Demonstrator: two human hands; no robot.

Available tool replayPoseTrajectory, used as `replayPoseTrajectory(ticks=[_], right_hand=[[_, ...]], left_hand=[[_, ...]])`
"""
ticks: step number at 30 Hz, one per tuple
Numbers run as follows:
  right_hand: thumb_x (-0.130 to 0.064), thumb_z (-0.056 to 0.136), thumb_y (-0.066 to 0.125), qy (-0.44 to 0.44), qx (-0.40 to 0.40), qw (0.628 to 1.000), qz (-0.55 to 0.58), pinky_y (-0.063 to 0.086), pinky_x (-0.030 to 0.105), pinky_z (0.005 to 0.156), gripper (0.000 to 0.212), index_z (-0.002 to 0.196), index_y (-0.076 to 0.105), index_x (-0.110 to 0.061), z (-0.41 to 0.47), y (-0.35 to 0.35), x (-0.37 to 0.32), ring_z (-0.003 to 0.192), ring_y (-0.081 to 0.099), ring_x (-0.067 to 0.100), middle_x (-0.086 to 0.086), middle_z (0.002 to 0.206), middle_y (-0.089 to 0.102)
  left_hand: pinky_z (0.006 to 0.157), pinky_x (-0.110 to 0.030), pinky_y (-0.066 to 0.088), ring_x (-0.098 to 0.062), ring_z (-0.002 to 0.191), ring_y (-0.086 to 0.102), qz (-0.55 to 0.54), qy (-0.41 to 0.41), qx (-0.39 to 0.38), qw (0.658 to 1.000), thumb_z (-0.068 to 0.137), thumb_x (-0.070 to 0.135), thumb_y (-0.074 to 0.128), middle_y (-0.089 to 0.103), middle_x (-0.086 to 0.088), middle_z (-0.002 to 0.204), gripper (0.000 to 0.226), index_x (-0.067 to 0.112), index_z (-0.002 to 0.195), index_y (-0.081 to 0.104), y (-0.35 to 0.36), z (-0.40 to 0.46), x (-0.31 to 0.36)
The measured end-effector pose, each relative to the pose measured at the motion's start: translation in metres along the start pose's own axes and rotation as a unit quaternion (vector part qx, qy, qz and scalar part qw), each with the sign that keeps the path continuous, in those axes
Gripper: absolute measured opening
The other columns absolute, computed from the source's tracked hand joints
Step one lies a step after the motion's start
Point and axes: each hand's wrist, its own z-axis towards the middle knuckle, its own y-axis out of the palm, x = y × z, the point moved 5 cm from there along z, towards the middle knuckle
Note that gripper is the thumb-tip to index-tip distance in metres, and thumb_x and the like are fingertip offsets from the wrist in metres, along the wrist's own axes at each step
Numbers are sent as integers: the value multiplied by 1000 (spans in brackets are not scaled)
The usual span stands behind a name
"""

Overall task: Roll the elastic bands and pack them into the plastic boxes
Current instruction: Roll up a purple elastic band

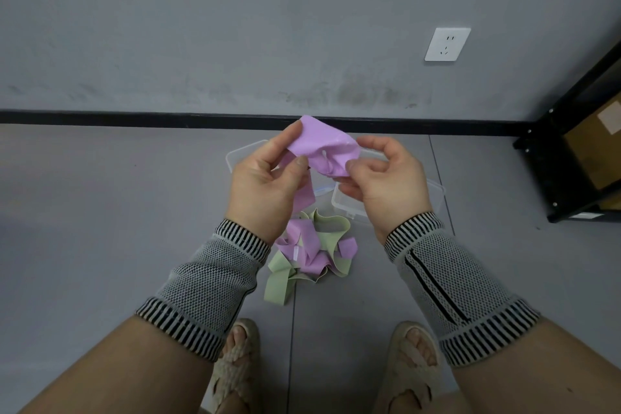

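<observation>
Head view: both hands hold one purple elastic band (pixel 322 153) up above the floor (pixel 100 212). The left hand (pixel 265 185) has its grip clamped on the band's near-left edge, thumb against fingers, and a loose tail of the band hangs down behind that palm. The right hand (pixel 383 178) has its grip pinched on the band's right side, fingers curled round it. The band is crumpled between them, not yet a tidy roll.

Directly beneath lie two clear plastic boxes (pixel 349 208), partly hidden by the hands, and nearer the feet a tangled heap of purple and green bands (pixel 309 252) rests on the floor.

The risks, as I judge them: the material looks springy and slick, so a loosened pinch on either side could let the folds spring open and undo the roll. The hanging tail may twist or catch as it is wound in, giving a lopsided bundle that will not sit flat in a box. A dropped band would land in the heap and tangle with the others.
</observation>
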Motion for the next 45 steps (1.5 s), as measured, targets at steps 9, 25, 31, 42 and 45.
replayPoseTrajectory(ticks=[9,25,31,42,45], right_hand=[[5,92,42,18,-23,963,269,55,41,77,24,97,55,-14,3,-9,-17,64,55,19,0,54,51],[-17,75,77,-127,-90,979,-129,52,19,79,45,108,49,-31,-14,13,-15,95,60,-1,-12,103,64],[-8,84,67,-109,-57,984,-128,48,16,71,30,105,58,-27,-6,10,-10,73,62,1,-10,82,69],[-4,93,49,-129,-16,990,-45,53,53,84,25,92,58,-27,0,-4,-14,75,60,20,-2,71,59],[-4,94,46,-141,-10,988,-66,53,52,81,28,89,56,-30,0,-4,-15,75,58,20,1,77,59]], left_hand=[[92,-24,50,3,91,63,1,11,4,1000,88,-3,57,68,12,100,43,22,123,54,4,-1,4],[84,-17,50,4,87,62,18,4,-1,1000,89,-2,57,69,20,87,50,15,136,47,0,1,3],[84,-12,48,10,95,60,26,3,-2,1000,88,1,59,67,24,95,47,17,131,50,0,0,6],[85,-17,49,-5,102,64,12,-18,13,1000,91,-7,50,65,-4,118,47,27,121,56,-7,3,-1],[93,-26,49,-8,98,66,15,-16,6,1000,89,-7,52,69,-1,108,45,24,122,57,-3,2,0]])
